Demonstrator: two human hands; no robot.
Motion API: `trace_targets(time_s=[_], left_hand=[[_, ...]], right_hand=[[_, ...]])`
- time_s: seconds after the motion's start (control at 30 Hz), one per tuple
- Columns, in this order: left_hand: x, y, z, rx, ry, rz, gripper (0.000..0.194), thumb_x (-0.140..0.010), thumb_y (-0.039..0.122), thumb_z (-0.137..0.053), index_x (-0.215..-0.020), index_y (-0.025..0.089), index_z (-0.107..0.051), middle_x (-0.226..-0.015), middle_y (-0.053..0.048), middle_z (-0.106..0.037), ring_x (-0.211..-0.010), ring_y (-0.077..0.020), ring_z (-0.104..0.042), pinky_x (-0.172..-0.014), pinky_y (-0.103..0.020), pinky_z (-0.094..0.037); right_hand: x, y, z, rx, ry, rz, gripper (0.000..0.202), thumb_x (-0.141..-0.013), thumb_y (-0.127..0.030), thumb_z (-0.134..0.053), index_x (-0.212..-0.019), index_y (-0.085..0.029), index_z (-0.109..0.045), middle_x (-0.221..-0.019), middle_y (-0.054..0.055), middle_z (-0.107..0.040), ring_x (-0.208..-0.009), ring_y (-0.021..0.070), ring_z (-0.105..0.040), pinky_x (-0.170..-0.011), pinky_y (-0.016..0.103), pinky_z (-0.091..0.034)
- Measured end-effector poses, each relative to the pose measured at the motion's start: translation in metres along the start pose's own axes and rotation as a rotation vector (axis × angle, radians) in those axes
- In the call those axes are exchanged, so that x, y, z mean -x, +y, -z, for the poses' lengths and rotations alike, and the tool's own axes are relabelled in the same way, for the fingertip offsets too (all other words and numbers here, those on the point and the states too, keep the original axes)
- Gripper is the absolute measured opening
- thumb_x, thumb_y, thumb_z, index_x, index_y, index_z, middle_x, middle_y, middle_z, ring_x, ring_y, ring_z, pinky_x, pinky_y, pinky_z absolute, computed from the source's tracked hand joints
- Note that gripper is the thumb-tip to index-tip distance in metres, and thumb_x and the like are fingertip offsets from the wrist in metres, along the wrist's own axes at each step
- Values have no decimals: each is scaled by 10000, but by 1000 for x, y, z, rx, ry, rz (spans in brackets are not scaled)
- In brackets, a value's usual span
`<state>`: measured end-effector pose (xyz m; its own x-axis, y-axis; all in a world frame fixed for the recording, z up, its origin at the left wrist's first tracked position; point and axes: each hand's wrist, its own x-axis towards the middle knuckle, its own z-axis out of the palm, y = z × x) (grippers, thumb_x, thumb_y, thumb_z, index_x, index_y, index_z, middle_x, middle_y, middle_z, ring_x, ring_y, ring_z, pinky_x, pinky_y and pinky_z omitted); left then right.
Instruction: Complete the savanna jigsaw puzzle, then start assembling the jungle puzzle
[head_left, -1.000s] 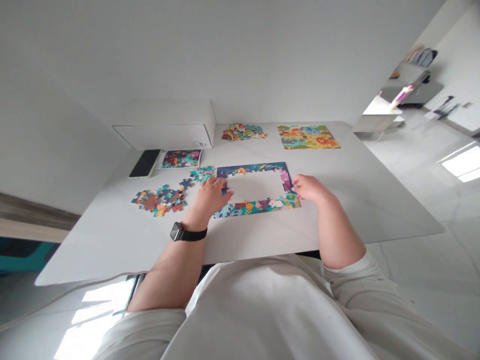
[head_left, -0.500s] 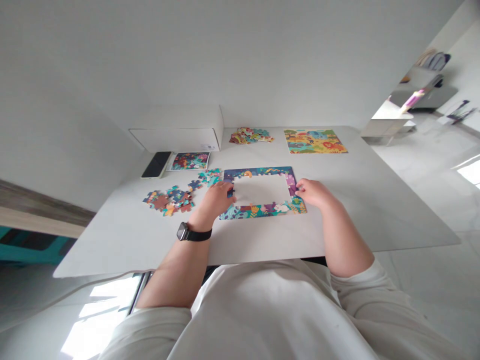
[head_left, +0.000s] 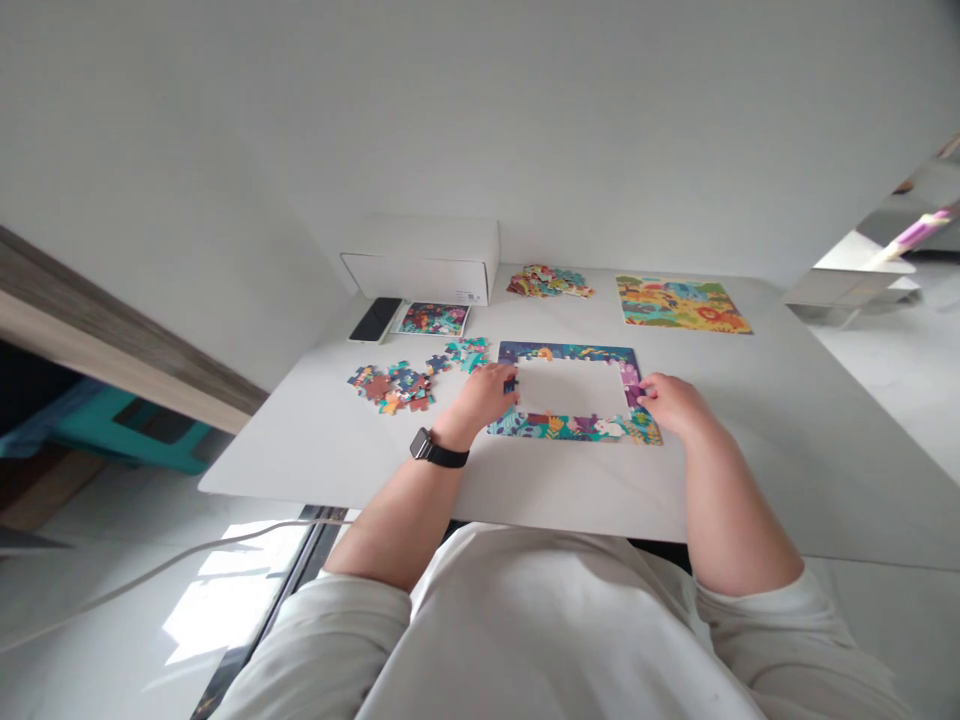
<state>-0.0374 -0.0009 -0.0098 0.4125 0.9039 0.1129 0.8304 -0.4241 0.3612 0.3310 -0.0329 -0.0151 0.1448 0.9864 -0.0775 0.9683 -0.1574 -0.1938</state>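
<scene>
A jigsaw puzzle border (head_left: 570, 428) lies on the white table as a rectangular ring, with bare tabletop inside it. My left hand (head_left: 486, 392), with a black watch (head_left: 439, 450) on its wrist, rests over the ring's left side. Its thumb and fingers close about a dark blue puzzle piece (head_left: 511, 385), partly hidden. At the right side, my right hand (head_left: 675, 402) pinches a purple puzzle piece (head_left: 645, 392) at the border's edge; the fingers partly cover it. Loose puzzle pieces (head_left: 397, 385) lie spread left of the border.
Behind the loose pieces are a phone (head_left: 376, 320) and a small picture card (head_left: 433, 319), before a white box (head_left: 420, 275). Another heap of pieces (head_left: 547, 281) sits near the wall. An animal picture puzzle (head_left: 682, 304) lies at the back right.
The whole view has swung left, so everything on the table appears farther right. Both hands stay at the same sides of the border; the right fingers' purple piece shows more plainly.
</scene>
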Motion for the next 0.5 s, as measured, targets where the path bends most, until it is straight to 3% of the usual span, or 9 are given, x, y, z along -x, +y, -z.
trace_targets(time_s=[0.13, 0.27, 0.37, 0.5], left_hand=[[6, 1, -5, 8, 15, -50, 561, -895, 414, -806, -1414, 244, -682, -1529, -158, -614, -1463, -372, -542, -1242, -557, -433], [12, 1, -7, -5, -183, -192, 856, -743, 518, -954, -1502, 274, -642, -1695, -183, -421, -1595, -445, -368, -1275, -589, -398], [13, 1, -7, 15, -248, -224, 896, -735, 499, -969, -1530, 268, -626, -1704, -189, -408, -1594, -443, -385, -1265, -568, -431], [12, -3, -8, 37, -213, -243, 837, -754, 459, -961, -1508, 268, -650, -1704, -179, -427, -1581, -433, -423, -1260, -563, -449]], right_hand=[[0, 5, 3, -51, -4, 51, 326, -918, -296, -716, -1233, -261, -788, -1174, 106, -818, -1043, 292, -768, -931, 388, -581], [10, 10, 9, -76, -126, 192, 602, -825, -403, -851, -1394, -253, -725, -1316, 136, -751, -1179, 316, -736, -1002, 369, -572], [20, 10, 11, -21, -168, 272, 832, -709, -405, -946, -1483, -270, -672, -1409, 154, -685, -1317, 352, -666, -1112, 381, -527], [24, 6, 8, 20, -181, 267, 878, -683, -385, -967, -1498, -291, -654, -1452, 161, -650, -1346, 371, -633, -1164, 416, -493]])
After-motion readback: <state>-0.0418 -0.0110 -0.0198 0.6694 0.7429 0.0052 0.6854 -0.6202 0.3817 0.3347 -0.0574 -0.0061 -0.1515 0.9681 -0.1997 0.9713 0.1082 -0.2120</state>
